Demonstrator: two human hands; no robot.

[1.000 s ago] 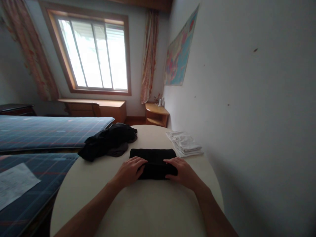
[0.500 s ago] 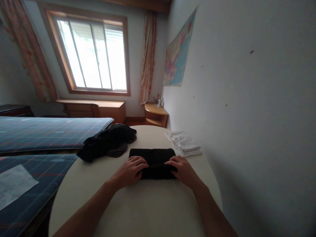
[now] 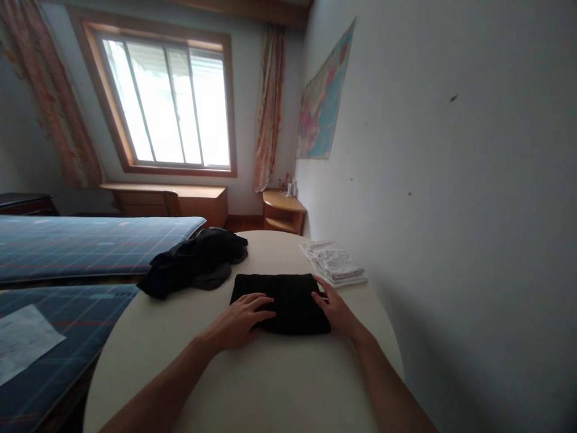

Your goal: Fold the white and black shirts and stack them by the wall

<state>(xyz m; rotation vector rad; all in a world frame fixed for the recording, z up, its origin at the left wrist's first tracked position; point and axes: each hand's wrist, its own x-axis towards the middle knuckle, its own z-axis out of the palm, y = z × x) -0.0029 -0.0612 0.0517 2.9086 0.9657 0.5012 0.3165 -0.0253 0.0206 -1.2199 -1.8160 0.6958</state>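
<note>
A black folded cloth (image 3: 288,307), seemingly a garment, lies flat as a rough rectangle on the round white table (image 3: 279,385). My left hand (image 3: 246,319) rests on its left part, fingers stretched out over the fabric. At the right edge is my right hand (image 3: 336,307), its fingers apart and one reaching up to the far right corner. Neither hand is closed around the cloth. The underside of the right hand's fingers is partly hidden.
A crumpled pile of black and dark grey clothes (image 3: 193,261) lies at the table's far left. White folded cloths (image 3: 336,264) are at the far right, near the wall (image 3: 473,252). Blue plaid mattresses (image 3: 99,246) stand at left, one bearing a paper sheet (image 3: 27,340).
My right hand has shifted to the cloth's right edge and spread its fingers. My left hand has flattened slightly. The cloth's near part now lies flatter and reaches a little closer to me.
</note>
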